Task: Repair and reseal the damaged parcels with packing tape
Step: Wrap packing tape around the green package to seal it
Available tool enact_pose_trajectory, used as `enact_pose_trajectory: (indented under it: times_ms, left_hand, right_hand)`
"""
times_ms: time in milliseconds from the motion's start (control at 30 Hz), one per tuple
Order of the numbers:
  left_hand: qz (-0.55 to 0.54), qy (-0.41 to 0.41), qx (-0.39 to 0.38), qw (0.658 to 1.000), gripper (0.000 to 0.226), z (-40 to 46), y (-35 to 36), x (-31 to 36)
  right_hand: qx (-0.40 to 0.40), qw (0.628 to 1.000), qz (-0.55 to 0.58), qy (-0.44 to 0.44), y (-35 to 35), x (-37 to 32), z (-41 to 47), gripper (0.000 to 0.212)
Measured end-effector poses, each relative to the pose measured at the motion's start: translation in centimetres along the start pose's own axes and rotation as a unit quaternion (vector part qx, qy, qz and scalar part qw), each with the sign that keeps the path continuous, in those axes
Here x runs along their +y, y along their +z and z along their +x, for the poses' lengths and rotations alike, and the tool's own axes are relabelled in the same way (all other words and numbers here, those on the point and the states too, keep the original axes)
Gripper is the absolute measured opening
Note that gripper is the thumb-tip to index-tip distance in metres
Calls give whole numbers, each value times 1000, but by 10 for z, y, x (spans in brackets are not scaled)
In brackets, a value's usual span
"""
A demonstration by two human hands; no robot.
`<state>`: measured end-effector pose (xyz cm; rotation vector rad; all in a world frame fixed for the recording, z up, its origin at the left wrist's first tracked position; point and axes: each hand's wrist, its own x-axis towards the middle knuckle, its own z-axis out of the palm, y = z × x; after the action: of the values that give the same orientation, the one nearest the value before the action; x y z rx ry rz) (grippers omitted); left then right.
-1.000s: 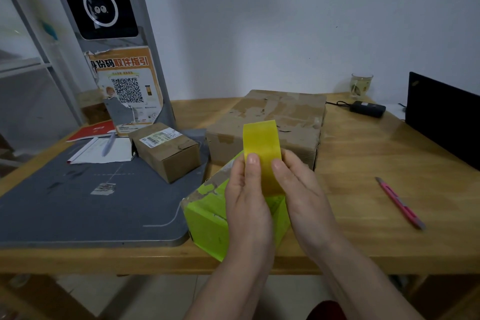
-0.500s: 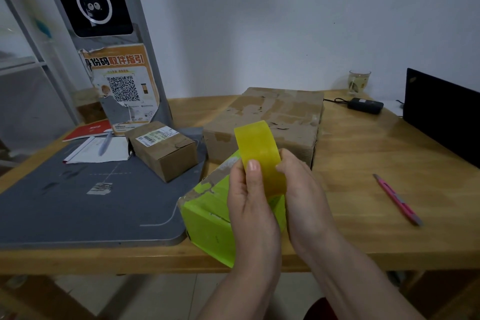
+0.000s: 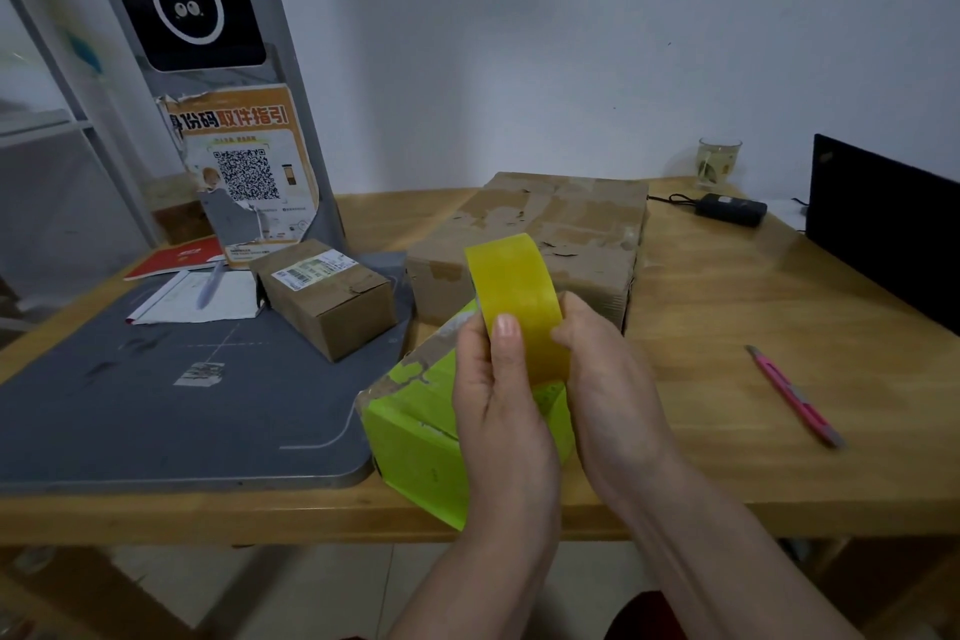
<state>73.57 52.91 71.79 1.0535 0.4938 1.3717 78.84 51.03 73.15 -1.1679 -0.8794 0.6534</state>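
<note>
Both hands hold a yellow roll of packing tape (image 3: 514, 291) upright above a lime-green parcel (image 3: 415, 437) at the table's front edge. My left hand (image 3: 498, 395) grips the roll with the thumb pressed on its outer face. My right hand (image 3: 608, 379) grips its right side. The green parcel's top edge shows torn brown patches. A large worn cardboard parcel (image 3: 561, 229) lies behind the roll. A small brown parcel (image 3: 332, 296) with a shipping label sits to the left on a grey mat (image 3: 156, 411).
A pink utility knife (image 3: 795, 395) lies on the wooden table (image 3: 753, 327) to the right. A glass (image 3: 719, 161), a black adapter (image 3: 730, 209) and a dark screen (image 3: 883, 229) stand at the back right. Papers, a pen (image 3: 208, 288) and a kiosk post (image 3: 208, 68) are at the left.
The roll has tilted a little to the left in my hands, and my right fingers have shifted on its side. The parcels have not moved.
</note>
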Motion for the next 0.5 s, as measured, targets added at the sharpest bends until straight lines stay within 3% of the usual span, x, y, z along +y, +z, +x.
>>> enact_pose_trajectory:
  times_ms: [133, 200, 267, 367, 433, 500]
  left_hand:
    - [-16, -19, 2, 1000, 22, 1, 1, 5]
    - [-31, -37, 1, 999, 26, 4, 0, 10]
    - [-49, -72, -10, 996, 32, 9, -3, 17]
    - [-34, -117, -31, 992, 32, 16, -8, 20]
    - [81, -44, -32, 995, 27, 18, -12, 17]
    - [237, 131, -26, 962, 38, 21, -17, 18]
  right_hand:
    - [-23, 999, 26, -8, -7, 1, -1, 30]
    - [-80, 996, 33, -8, -17, 0, 0, 31]
    - [-129, 991, -17, -43, -27, -4, 0, 25]
    - [-95, 982, -114, -121, -37, -9, 1, 20]
    - [-69, 979, -131, -139, -40, -9, 2, 16]
    - [-51, 973, -172, -147, -41, -8, 1, 14]
